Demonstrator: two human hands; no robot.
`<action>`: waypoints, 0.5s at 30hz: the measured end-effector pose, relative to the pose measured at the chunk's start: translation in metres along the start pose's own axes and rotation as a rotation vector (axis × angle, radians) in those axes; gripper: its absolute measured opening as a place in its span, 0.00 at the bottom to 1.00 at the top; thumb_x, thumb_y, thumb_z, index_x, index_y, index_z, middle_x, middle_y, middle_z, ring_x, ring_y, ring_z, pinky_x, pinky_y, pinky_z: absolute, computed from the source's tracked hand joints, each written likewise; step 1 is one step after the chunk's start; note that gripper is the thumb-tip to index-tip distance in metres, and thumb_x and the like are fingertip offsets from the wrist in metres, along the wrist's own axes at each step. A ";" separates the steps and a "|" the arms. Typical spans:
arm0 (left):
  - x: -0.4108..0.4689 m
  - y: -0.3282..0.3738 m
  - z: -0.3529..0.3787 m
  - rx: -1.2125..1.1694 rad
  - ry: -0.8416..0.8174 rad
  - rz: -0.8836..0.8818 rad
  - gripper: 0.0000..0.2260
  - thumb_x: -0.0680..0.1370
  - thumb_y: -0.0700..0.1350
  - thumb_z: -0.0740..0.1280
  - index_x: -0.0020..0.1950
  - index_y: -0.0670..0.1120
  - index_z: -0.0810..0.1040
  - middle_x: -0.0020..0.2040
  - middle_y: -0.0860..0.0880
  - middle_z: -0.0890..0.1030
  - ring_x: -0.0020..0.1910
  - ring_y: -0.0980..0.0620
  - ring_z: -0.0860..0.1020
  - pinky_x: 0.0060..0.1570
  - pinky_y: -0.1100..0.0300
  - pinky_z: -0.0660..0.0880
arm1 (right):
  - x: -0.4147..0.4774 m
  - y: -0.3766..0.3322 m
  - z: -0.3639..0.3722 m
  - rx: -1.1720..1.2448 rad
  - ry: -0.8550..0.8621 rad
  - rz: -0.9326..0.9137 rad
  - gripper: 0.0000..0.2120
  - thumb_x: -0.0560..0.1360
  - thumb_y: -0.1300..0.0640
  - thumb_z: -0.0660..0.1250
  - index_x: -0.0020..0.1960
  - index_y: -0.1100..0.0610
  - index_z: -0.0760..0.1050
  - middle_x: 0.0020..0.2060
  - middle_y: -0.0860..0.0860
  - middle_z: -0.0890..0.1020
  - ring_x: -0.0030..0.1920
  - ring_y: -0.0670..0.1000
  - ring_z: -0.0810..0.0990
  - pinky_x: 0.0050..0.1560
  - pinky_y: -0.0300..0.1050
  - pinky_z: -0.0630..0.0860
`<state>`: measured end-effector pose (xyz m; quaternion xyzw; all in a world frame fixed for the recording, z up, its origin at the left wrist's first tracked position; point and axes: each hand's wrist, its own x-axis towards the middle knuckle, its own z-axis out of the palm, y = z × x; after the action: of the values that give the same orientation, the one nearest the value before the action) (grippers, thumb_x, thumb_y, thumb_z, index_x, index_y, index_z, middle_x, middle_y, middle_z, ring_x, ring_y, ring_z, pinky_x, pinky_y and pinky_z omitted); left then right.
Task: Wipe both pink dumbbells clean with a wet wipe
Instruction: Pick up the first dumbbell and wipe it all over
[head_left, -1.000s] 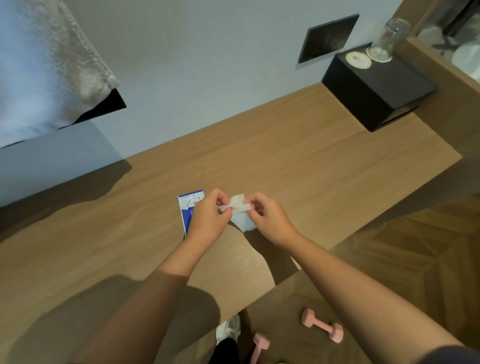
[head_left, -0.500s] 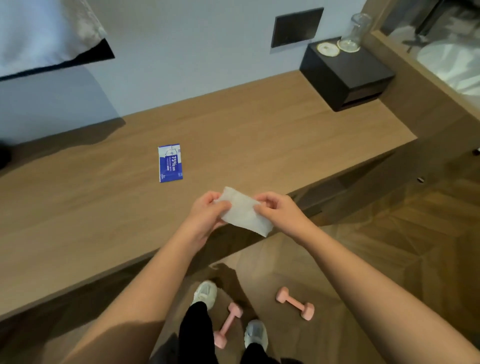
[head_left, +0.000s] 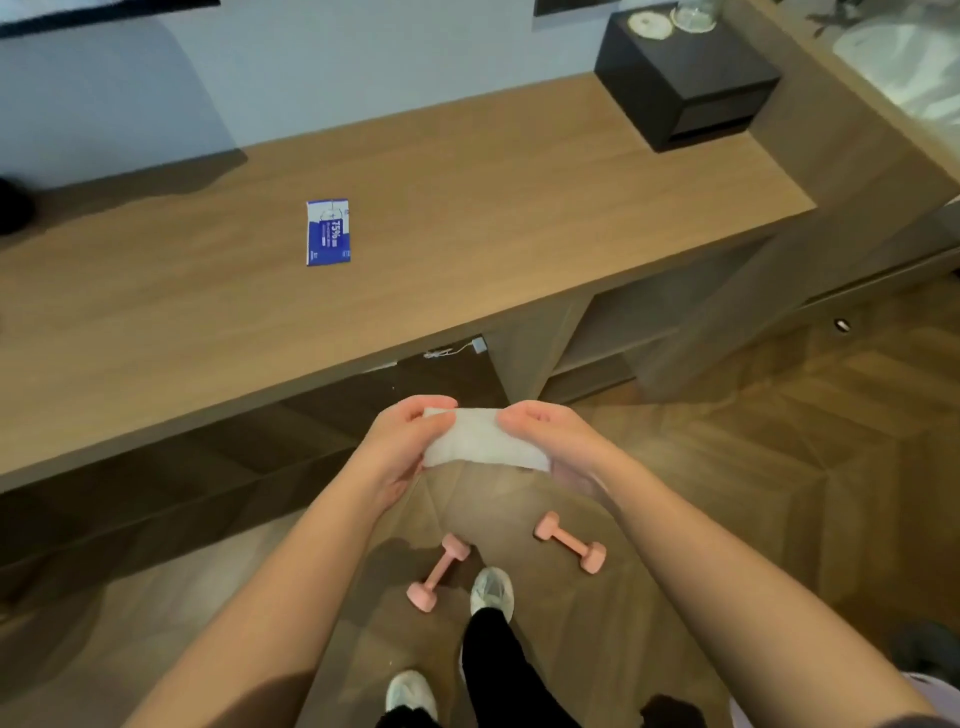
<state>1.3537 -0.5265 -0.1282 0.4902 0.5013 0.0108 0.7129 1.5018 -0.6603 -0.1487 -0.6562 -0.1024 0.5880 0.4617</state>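
A white wet wipe is stretched flat between my hands in front of the wooden counter's edge. My left hand pinches its left end and my right hand pinches its right end. Two pink dumbbells lie on the wood floor below my hands. The left dumbbell lies beside my forward shoe, and the right dumbbell lies apart from it, further right.
An opened blue wipe sachet lies on the wooden counter. A black box with a glass on top stands at the counter's far right. My white shoes stand on the floor by the dumbbells.
The wipe went from a bunched wad to a flat sheet between my hands. My hands came back from over the counter to the floor side, and both dumbbells are in fuller view.
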 end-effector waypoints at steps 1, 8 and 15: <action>0.000 -0.009 -0.002 -0.009 0.014 -0.003 0.08 0.79 0.42 0.68 0.56 0.50 0.80 0.57 0.46 0.79 0.55 0.48 0.80 0.43 0.58 0.79 | -0.002 0.009 0.001 0.060 -0.051 0.036 0.10 0.74 0.50 0.72 0.51 0.55 0.81 0.46 0.52 0.82 0.44 0.47 0.81 0.37 0.38 0.77; 0.006 -0.087 -0.015 -0.062 0.058 -0.072 0.22 0.76 0.40 0.71 0.69 0.50 0.73 0.61 0.46 0.77 0.52 0.48 0.83 0.47 0.55 0.81 | 0.001 0.089 0.019 0.344 -0.013 0.169 0.06 0.75 0.67 0.70 0.50 0.60 0.77 0.48 0.56 0.83 0.47 0.52 0.84 0.44 0.44 0.82; 0.028 -0.168 -0.021 -0.010 0.123 -0.062 0.23 0.76 0.42 0.72 0.69 0.48 0.72 0.59 0.48 0.77 0.55 0.49 0.79 0.56 0.52 0.79 | 0.025 0.163 0.022 0.723 0.077 0.442 0.24 0.64 0.66 0.75 0.59 0.64 0.77 0.50 0.61 0.85 0.47 0.58 0.86 0.38 0.48 0.83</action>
<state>1.2723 -0.5847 -0.2680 0.4693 0.5590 0.0212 0.6832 1.4233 -0.7229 -0.2819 -0.4796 0.2706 0.6461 0.5284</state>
